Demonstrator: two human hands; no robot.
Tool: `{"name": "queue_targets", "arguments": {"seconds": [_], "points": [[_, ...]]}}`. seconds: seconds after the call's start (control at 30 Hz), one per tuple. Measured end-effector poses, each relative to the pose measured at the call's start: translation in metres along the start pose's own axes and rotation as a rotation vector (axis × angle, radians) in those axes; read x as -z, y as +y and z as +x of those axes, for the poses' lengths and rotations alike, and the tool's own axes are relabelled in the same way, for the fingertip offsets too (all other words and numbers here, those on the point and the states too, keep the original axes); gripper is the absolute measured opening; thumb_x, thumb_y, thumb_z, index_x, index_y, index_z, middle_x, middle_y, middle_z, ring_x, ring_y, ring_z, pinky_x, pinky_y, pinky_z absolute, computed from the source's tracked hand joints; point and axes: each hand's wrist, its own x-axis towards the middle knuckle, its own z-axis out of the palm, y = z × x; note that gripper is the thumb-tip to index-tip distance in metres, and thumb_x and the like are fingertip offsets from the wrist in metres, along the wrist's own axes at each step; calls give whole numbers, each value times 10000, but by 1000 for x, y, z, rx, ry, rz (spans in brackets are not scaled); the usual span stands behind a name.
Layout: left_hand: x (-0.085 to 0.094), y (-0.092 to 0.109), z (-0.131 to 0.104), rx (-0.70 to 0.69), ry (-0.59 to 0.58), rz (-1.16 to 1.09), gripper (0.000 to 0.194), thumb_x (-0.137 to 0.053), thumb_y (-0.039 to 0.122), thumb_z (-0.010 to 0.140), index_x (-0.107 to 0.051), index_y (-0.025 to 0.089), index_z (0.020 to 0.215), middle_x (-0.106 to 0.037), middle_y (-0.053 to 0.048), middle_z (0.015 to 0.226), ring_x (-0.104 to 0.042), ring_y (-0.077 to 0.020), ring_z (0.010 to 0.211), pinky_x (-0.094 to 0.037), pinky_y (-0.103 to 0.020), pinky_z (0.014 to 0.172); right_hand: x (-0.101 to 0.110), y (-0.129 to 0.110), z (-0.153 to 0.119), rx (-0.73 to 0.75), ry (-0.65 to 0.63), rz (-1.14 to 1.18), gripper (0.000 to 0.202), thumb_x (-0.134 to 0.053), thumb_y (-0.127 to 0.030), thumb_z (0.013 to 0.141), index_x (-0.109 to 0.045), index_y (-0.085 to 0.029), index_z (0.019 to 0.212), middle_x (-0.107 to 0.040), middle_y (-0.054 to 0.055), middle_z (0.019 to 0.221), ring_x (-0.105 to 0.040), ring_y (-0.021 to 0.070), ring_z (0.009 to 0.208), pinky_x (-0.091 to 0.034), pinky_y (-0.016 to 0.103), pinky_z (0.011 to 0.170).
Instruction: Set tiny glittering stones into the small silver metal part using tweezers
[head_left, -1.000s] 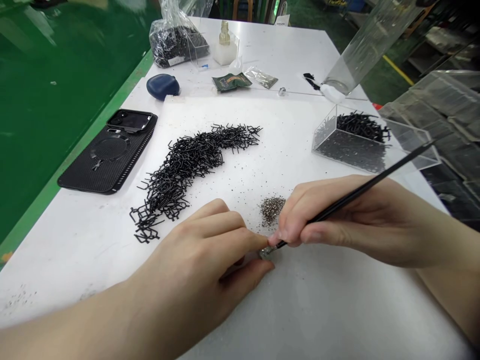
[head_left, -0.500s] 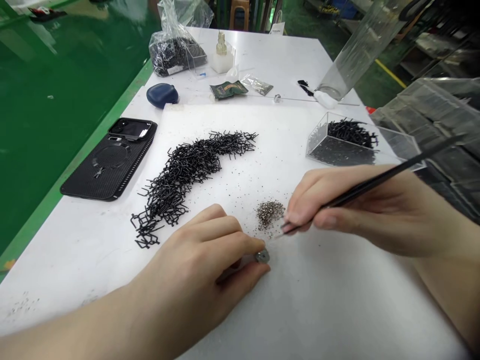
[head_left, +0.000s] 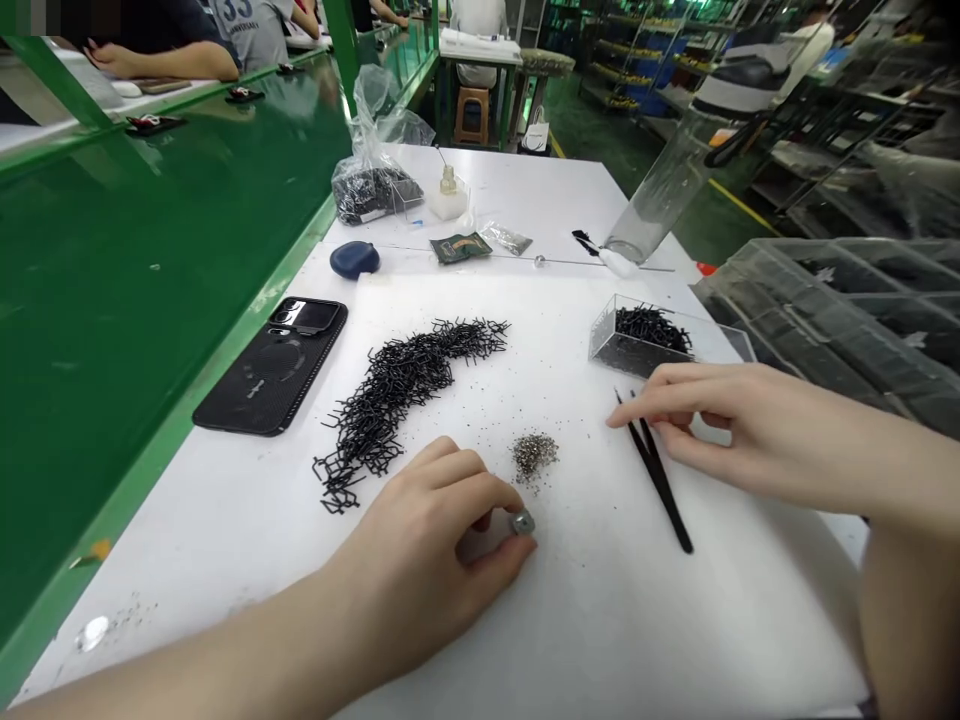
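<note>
Pinched between the thumb and forefinger of my left hand (head_left: pixel 457 530) is a small grey metal piece (head_left: pixel 523 522) with a hole in its end. My right hand (head_left: pixel 720 415) has its fingers apart, just over the black tweezers (head_left: pixel 660 485), which lie on the white table (head_left: pixel 645 640). Its forefinger reaches past their tips. Tiny metallic bits form a small pile (head_left: pixel 534 455) between the hands. To the left of them, short bent black pieces (head_left: pixel 397 385) lie in a long curved heap.
An open clear box (head_left: pixel 630 345) of black pieces stands beyond my right hand. A phone (head_left: pixel 274 370) and blue case (head_left: pixel 355 260) lie left. Farther back are a plastic bag (head_left: pixel 375 190), a small bottle (head_left: pixel 448 190) and a tall clear bottle (head_left: pixel 660 200). People sit across the green belt (head_left: pixel 225 210).
The tweezers have left my right hand's grip and now lie on the table. That hand has opened and moved right. My left hand keeps its pinch. The view has tilted up.
</note>
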Motion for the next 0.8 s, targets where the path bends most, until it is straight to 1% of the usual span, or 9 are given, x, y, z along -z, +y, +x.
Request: {"name": "queue_targets", "arguments": {"seconds": [0.07,0.13,0.23,0.33,0.4,0.47,0.6,0.7,0.8], "points": [[0,0,1,-1,-8,1,122,-752,122,952,-819,220,974,-674,7,732,-603,-195,742,-559,-290,697,2,-12,5,3,54,-15,286,-713,-220,1017,-940,-327,1155,-774,14,830,-661,160,519,-495,329,473],[1,2,3,-2,-23,0,116,-777,107,928,-824,210,955,-676,10,719,-600,-192,729,-558,-283,680,3,-26,16,24,116,-40,244,-711,-246,1044,-924,-313,1141,-791,14,842,-636,161,536,-460,332,473],[4,6,6,-1,-54,-5,123,-778,86,930,-847,183,961,-712,-2,744,-620,-190,743,-551,-278,678,-3,-42,48,96,154,-58,188,-732,-272,1073,-914,-285,1120,-859,35,909,-695,193,638,-505,352,559],[5,6,7,5,-68,-16,130,-774,83,922,-857,172,968,-719,-11,748,-621,-196,747,-556,-287,683,-18,-44,90,188,88,-173,281,-666,-189,1091,-933,-256,1148,-882,77,1055,-787,224,823,-571,356,711],[4,4,7,2,-69,-29,119,-786,85,890,-849,177,933,-702,-5,725,-612,-198,733,-555,-290,673,-29,-40,114,201,74,-230,317,-673,-121,1055,-944,-272,1123,-874,83,1085,-769,233,861,-514,349,688],[1,3,6,-1,-68,-45,116,-788,85,872,-843,177,917,-701,-8,725,-624,-205,740,-558,-293,673,-38,-35,131,229,61,-273,296,-705,-120,1048,-949,-286,1068,-864,91,1069,-738,252,925,-446,337,650],[-2,2,4,15,-65,-63,136,-770,79,889,-841,177,951,-737,-32,782,-661,-230,798,-593,-316,719,-47,-25,141,283,68,-271,317,-695,-154,1087,-931,-296,929,-863,82,988,-688,257,925,-412,337,616],[-3,2,3,26,-61,-83,132,-773,102,890,-844,188,960,-747,-40,790,-666,-238,811,-629,-337,757,-46,-20,138,281,121,-191,252,-751,-192,1051,-925,-311,912,-867,77,994,-724,260,919,-538,356,673],[-4,2,2,32,-36,-125,136,-769,119,898,-857,192,971,-772,-55,819,-685,-243,831,-656,-355,795,-42,-22,125,218,241,-75,178,-779,-210,1019,-921,-306,969,-879,76,1056,-783,260,910,-649,411,784]]}}
